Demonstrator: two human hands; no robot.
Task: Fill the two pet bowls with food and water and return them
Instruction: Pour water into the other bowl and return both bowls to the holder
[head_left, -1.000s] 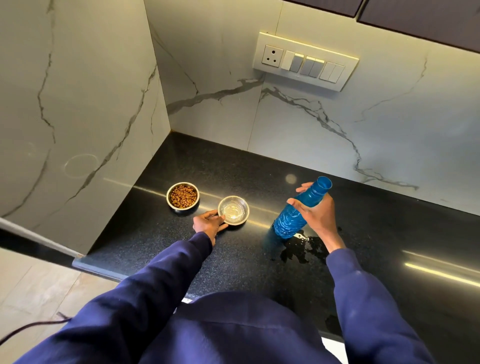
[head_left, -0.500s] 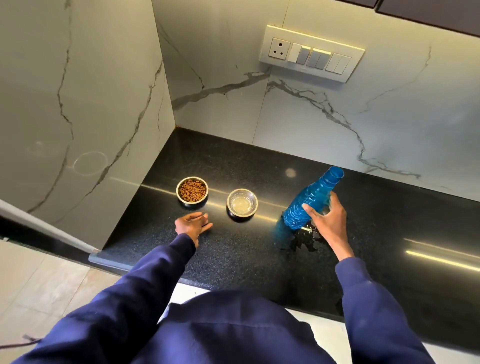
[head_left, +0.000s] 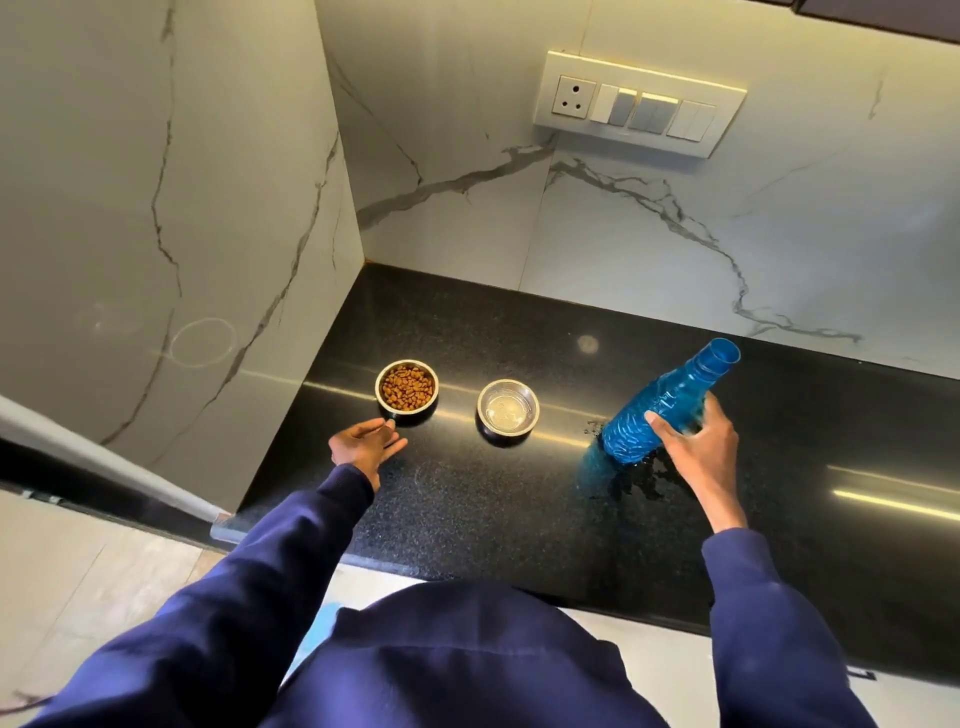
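Standing at the black countertop (head_left: 467, 519) in our navy sleeves (head_left: 270, 566), we've got both arms out over it. Our left hand (head_left: 368, 444) is loose with fingers spread, holding nothing, its fingertips right at the near rim of the food bowl (head_left: 407, 387), though we can't tell if they actually touch it. That bowl is full of brown kibble. Just to its right, apart from it, sits the water bowl (head_left: 507, 412) with clear water inside. Further right of the food bowl, our right hand (head_left: 698, 447) wraps around the blue bottle (head_left: 665, 405), which leans tilted, uncapped, base down in a little puddle (head_left: 636, 478) on the counter. Behind everything, well beyond the food bowl, there's the marble wall (head_left: 623, 234) with the switch panel (head_left: 636, 106).
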